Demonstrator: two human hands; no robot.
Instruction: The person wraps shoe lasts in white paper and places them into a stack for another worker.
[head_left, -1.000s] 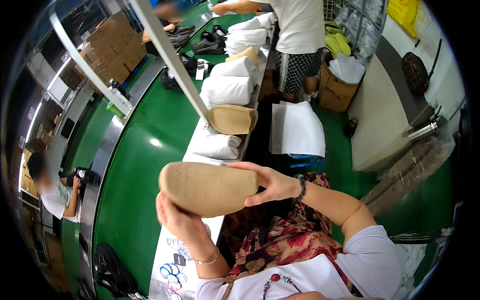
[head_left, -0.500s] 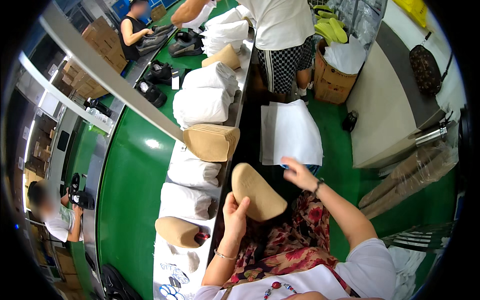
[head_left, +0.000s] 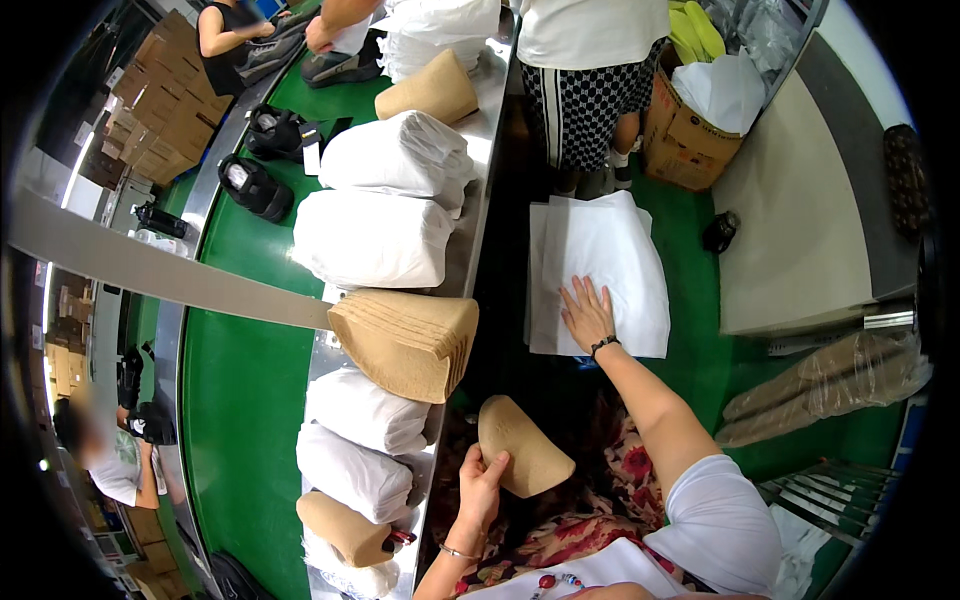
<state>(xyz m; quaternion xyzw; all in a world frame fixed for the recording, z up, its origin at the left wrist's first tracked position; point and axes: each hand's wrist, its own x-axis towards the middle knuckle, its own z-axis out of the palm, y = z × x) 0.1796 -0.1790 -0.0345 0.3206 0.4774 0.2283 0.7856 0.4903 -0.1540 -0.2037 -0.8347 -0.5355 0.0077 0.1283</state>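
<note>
My left hand (head_left: 482,487) grips a tan, curved moulded-pulp shoe insert (head_left: 523,447) by its near left edge, with the thumb on its face. My right hand (head_left: 588,314) lies with fingers spread on a stack of white paper sheets (head_left: 620,235) in front of me. Left of the paper, a nested stack of the same tan inserts (head_left: 405,335) sits on the bench's metal edge. Rolled white bundles (head_left: 368,410) lie nearer than that stack. A single tan insert (head_left: 343,525) rests nearest me, by a small red-handled item.
A green conveyor belt (head_left: 240,370) runs along the left, with black shoes (head_left: 255,187) on it. More white bundles (head_left: 375,237) lie farther up the bench. A co-worker in checked shorts (head_left: 590,110) stands ahead, beside a cardboard box (head_left: 690,135). A grey-white cabinet (head_left: 790,220) stands right.
My right hand has come down flat onto the white paper, farther from me. The insert in my left hand has shifted slightly lower. My view has turned, so the bench looks nearer.
</note>
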